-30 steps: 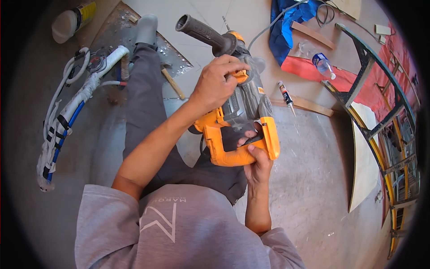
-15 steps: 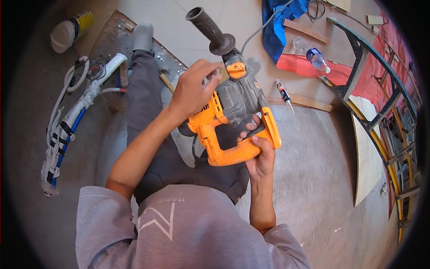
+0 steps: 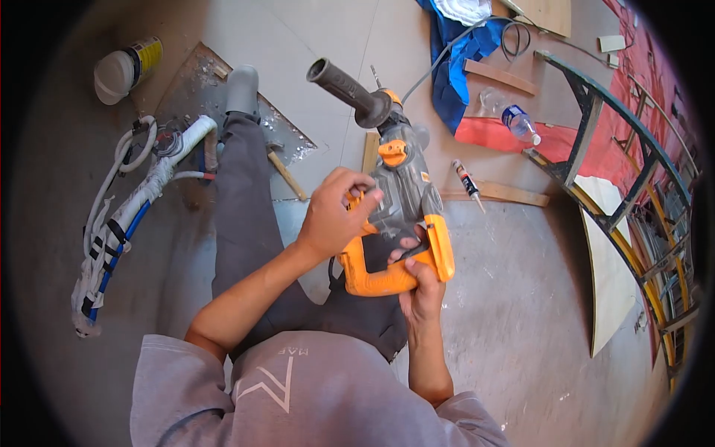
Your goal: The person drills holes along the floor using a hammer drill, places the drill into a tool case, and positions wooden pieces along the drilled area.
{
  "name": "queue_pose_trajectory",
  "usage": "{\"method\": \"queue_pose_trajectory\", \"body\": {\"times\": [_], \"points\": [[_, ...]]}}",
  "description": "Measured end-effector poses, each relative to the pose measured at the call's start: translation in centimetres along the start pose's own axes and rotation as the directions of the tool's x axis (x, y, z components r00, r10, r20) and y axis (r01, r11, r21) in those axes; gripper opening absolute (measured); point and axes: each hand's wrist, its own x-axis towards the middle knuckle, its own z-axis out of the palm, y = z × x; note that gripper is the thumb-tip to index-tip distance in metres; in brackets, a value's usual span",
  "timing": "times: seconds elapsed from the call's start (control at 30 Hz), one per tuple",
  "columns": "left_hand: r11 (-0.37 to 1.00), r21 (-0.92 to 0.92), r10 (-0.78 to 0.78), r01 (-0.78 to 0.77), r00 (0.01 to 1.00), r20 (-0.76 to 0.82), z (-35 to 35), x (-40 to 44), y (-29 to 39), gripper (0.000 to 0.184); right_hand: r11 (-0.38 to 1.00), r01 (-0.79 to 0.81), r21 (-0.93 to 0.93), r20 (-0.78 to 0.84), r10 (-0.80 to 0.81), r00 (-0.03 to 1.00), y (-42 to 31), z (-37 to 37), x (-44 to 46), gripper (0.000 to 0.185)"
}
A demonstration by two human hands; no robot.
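Observation:
An orange and grey rotary hammer (image 3: pixel 395 186) is held up in front of my lap, its chuck end pointing away from me. My right hand (image 3: pixel 421 279) is wrapped round its rear handle, fingers by the trigger. On the left of the housing is my left hand (image 3: pixel 339 208), fingers loosely curled and thumb apart, the orange casing showing through the gap. Whether it touches the casing I cannot tell. A black side handle (image 3: pixel 346 89) sticks out to the upper left near the chuck, and a thin bit (image 3: pixel 375 76) shows beyond it. An orange selector knob (image 3: pixel 392 153) sits on top.
To the left lies a plastic-wrapped tool with a hose (image 3: pixel 141 190), near a white tub (image 3: pixel 113 77). A hammer (image 3: pixel 287 175) rests by my left leg. Rightward are a sealant tube (image 3: pixel 468 183), a bottle (image 3: pixel 520 124), wood strips (image 3: pixel 506 194) and a ladder-like frame (image 3: pixel 633 238).
My left hand has moved down and right, from near the selector knob to the side of the housing. The rotary hammer sits slightly lower in view, and its bit now shows.

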Motion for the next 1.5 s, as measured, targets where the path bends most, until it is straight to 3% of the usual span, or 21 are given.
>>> {"method": "queue_pose_trajectory", "body": {"times": [0.07, 0.2, 0.3, 0.47, 0.7, 0.8, 0.9, 1.0, 1.1, 1.33, 1.5], "points": [[0.999, 0.034, -0.012, 0.015, 0.995, -0.097, -0.1, 1.6, -1.1, 0.027, 1.0, 0.005, -0.001, 0.014, -0.005, 1.0, 0.0, -0.1, -0.3, 0.055], [0.986, -0.162, -0.035, 0.038, 0.999, 0.024, -0.3, 4.1, -1.2, 0.034, 0.999, -0.021, 0.027, 0.042, 0.02, 0.999, -0.2, -0.8, -0.6, 0.058], [0.98, -0.197, -0.003, 0.029, 0.991, 0.133, -0.6, 4.9, -1.6, 0.035, 0.998, -0.043, 0.044, 0.061, 0.04, 0.997, -0.2, -1.2, -1.0, 0.058], [0.984, -0.155, 0.111, -0.087, 0.982, 0.153, -1.2, 4.8, -1.4, 0.032, 0.987, -0.067, 0.149, 0.085, 0.055, 0.995, -0.3, -1.8, -1.0, 0.059], [0.982, -0.127, 0.153, -0.139, 0.982, 0.109, -1.2, 4.5, -1.8, 0.032, 0.994, -0.053, 0.093, 0.103, 0.043, 0.994, -0.6, -1.7, -1.3, 0.058], [0.985, -0.148, 0.102, -0.086, 0.989, 0.107, -1.4, 4.3, -1.6, 0.031, 0.999, -0.033, 0.015, 0.092, 0.032, 0.995, -0.5, -1.4, -1.4, 0.058], [0.983, -0.1, 0.16, -0.154, 0.985, 0.062, -1.5, 4.0, -1.2, 0.029, 0.999, 0.0, -0.042, 0.08, 0.004, 0.997, -0.2, -1.1, -1.6, 0.059], [0.97, 0.094, 0.221, -0.225, 0.974, 0.052, -1.5, 4.3, -0.7, 0.024, 0.999, -0.017, -0.046, 0.095, 0.021, 0.995, -0.6, -1.6, -1.3, 0.059], [0.915, 0.274, 0.285, -0.294, 0.956, 0.075, -1.0, 4.9, -0.5, 0.021, 0.994, -0.08, 0.072, 0.101, 0.072, 0.992, -0.7, -2.0, -0.9, 0.059], [0.874, 0.231, 0.417, -0.428, 0.904, 0.095, 0.7, 6.8, -1.9, 0.018, 0.945, -0.157, 0.288, 0.062, 0.146, 0.987, -0.3, -2.4, -0.1, 0.059], [0.876, 0.223, 0.416, -0.428, 0.904, 0.104, 0.8, 7.0, -2.2, 0.017, 0.946, -0.157, 0.285, 0.041, 0.152, 0.988, -0.1, -2.5, 0.0, 0.059]]}}
